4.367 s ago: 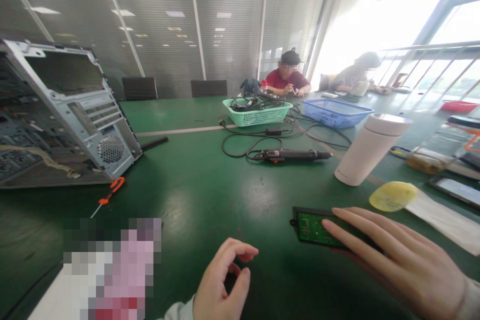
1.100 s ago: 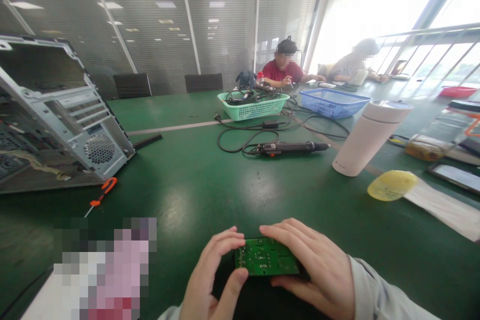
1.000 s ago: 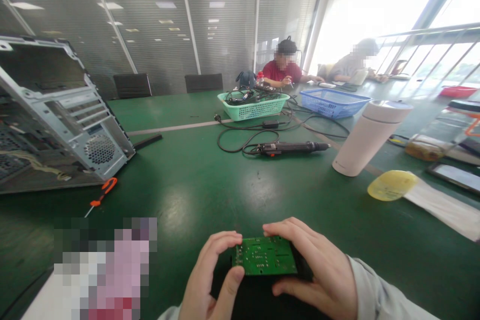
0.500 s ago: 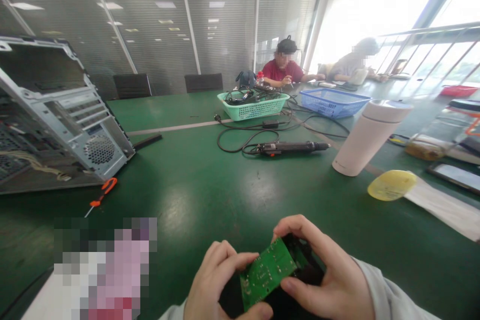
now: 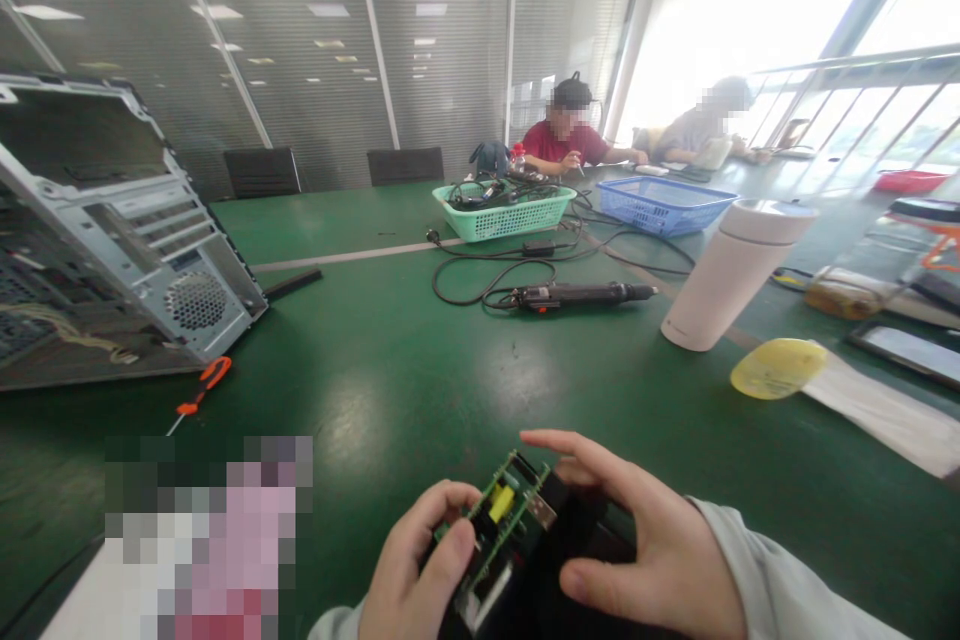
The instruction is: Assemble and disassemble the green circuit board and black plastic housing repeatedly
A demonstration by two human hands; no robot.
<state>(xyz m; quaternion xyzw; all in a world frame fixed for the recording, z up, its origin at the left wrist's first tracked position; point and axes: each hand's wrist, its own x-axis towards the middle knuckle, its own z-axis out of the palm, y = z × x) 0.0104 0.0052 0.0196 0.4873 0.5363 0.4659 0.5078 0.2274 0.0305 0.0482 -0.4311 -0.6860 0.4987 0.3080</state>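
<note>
My left hand (image 5: 420,560) is closed around a green circuit board (image 5: 486,552), its thumb pressing on the near side. The board is turned edge-up, showing a yellow component (image 5: 501,502) and a metal connector (image 5: 541,512) at one end. Against it and below lies a dark casing (image 5: 551,570), whose outline is hard to make out. Beside the casing, my right hand (image 5: 637,540) has its index finger stretched out and its thumb well apart. Some of its other fingers are partly hidden behind the dark part.
A computer case (image 5: 195,270) stands at left, with an orange-handled screwdriver (image 5: 202,388) near it. Ahead lie a corded electric screwdriver (image 5: 577,296), a green basket (image 5: 510,218) of cables and a blue basket (image 5: 660,210). A tumbler (image 5: 727,280) stands at right. Two people sit farther back.
The circuit board has turned from showing its flat green underside to standing edge-up with its components visible. My right hand has spread, its thumb and index finger coming off the board and dark casing.
</note>
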